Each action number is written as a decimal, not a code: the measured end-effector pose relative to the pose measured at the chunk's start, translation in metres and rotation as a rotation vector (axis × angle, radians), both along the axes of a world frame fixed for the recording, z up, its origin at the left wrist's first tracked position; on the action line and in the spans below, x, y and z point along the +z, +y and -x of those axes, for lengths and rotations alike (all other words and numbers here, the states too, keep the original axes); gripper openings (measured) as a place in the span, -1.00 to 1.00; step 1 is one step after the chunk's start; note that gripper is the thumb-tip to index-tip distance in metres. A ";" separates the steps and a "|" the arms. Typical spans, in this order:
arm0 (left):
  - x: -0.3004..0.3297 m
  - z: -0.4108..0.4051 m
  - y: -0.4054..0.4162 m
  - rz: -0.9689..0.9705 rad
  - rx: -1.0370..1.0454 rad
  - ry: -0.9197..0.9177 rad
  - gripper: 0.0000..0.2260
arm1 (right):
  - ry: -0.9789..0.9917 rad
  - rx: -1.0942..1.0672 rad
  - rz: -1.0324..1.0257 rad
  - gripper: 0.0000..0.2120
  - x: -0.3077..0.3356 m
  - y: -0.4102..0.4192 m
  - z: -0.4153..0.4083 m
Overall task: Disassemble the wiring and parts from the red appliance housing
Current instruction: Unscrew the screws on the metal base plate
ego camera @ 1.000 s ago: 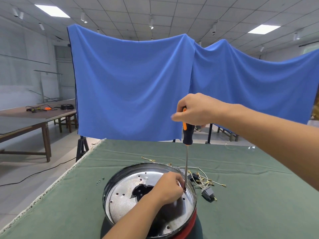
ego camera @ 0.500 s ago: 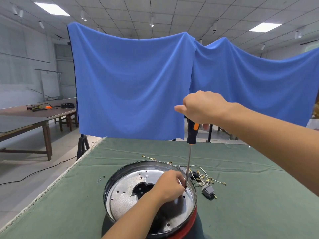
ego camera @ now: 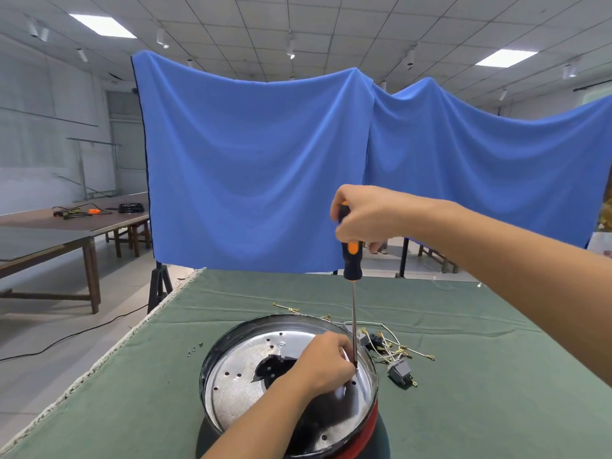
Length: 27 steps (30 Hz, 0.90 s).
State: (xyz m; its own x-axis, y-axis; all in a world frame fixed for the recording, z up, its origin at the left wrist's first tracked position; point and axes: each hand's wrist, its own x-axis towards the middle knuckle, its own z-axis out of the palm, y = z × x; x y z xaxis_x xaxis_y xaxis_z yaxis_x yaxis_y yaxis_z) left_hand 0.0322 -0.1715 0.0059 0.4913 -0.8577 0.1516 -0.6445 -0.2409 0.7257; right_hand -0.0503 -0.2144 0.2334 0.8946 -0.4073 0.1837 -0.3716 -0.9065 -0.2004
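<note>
Red housing [ego camera: 362, 435], near table edge, metal plate [ego camera: 241, 376] inside. L hand [ego camera: 323, 366] in housing, fingers curled by screwdriver tip; what it holds: can't tell. R hand [ego camera: 366, 215] grips screwdriver [ego camera: 350, 260] handle, shaft upright. Loose wires [ego camera: 394, 347] + switch [ego camera: 400, 372] just beyond on green cloth [ego camera: 480, 359]. Blue drape [ego camera: 258, 167] behind.

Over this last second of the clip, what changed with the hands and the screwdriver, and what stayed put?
The right hand turned the screwdriver: the handle's orange stripe went from just under the hand, round to the right, and now faces front. Its grip on the handle held throughout. The tip stays planted near the right edge of the metal plate, the left hand remains beside the shaft, and the removed wires and switch lie unmoved.
</note>
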 end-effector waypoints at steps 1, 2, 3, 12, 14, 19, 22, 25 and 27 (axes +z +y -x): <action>0.000 0.000 0.000 -0.002 -0.001 0.001 -0.81 | 0.005 0.015 -0.025 -0.84 -0.002 -0.001 0.001; 0.000 -0.001 0.000 -0.004 -0.002 0.001 -0.82 | 0.002 0.019 -0.016 -0.82 -0.004 -0.002 0.003; 0.000 -0.002 0.000 -0.003 -0.003 0.004 -0.82 | -0.022 0.008 0.014 -0.80 -0.007 -0.003 0.004; -0.003 -0.004 -0.002 0.036 -0.018 -0.032 -0.92 | -0.293 -0.019 0.255 -0.84 -0.022 -0.015 0.002; -0.003 -0.005 -0.002 0.047 -0.015 -0.030 -0.95 | -0.355 -0.040 0.280 -0.84 -0.020 -0.017 0.005; -0.004 -0.005 -0.004 0.042 0.014 -0.028 -0.96 | -0.689 -0.085 0.339 -0.86 -0.010 -0.028 0.016; -0.004 -0.006 -0.005 0.031 0.036 -0.004 -0.90 | -0.851 -0.044 0.311 -0.89 -0.010 -0.038 0.023; -0.005 -0.007 -0.007 0.031 0.069 0.019 -0.90 | -0.889 -0.008 0.160 -0.86 -0.021 -0.046 0.026; -0.002 -0.008 -0.006 0.044 0.095 0.062 -0.90 | -0.846 -0.040 0.059 -0.78 -0.033 -0.051 0.023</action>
State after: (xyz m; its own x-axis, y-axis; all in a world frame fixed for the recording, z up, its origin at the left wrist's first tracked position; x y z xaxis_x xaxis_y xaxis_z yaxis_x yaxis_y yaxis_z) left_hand 0.0400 -0.1775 0.0041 0.5796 -0.7999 0.1553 -0.5741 -0.2656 0.7745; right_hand -0.0738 -0.2653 0.2007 0.4309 -0.4045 0.8067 -0.1501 -0.9136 -0.3779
